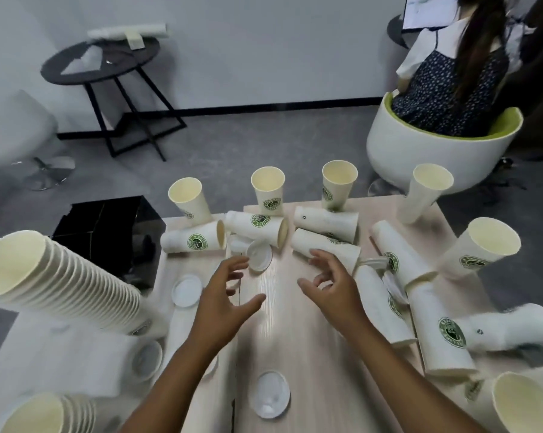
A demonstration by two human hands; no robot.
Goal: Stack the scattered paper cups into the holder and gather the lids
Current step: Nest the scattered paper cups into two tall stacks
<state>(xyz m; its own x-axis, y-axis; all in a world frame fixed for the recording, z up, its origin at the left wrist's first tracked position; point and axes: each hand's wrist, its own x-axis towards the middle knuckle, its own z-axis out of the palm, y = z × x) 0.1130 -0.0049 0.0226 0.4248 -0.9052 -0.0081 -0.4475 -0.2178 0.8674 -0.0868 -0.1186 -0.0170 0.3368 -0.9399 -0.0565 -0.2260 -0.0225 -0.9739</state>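
Paper cups are lying scattered over the far half and right side of the table (295,323), some upright along the far edge, e.g. the upright cup (268,190), others tipped on their sides, like the tipped cup (324,248) just beyond the right hand (334,289). Lids are sitting apart: one lid (259,254) leaning by the tipped cups near the far edge, a flat lid (187,290) toward the left edge, another lid (268,395) near the near edge, center.

Both hands are hovering mid-table w/ fingers spread and loosely curved, holding nothing. Left hand (224,298) is reaching toward the leaning lid, right toward the tipped cup, prob. to grab both at once.

A tall nested stack (63,282) is leaning at the left edge, a shorter stack (48,414) at the near left corner; can't tell what holder is carrying them.

Beyond the table: black box (107,226), round side table (104,60), a person seated in a white chair (435,151).
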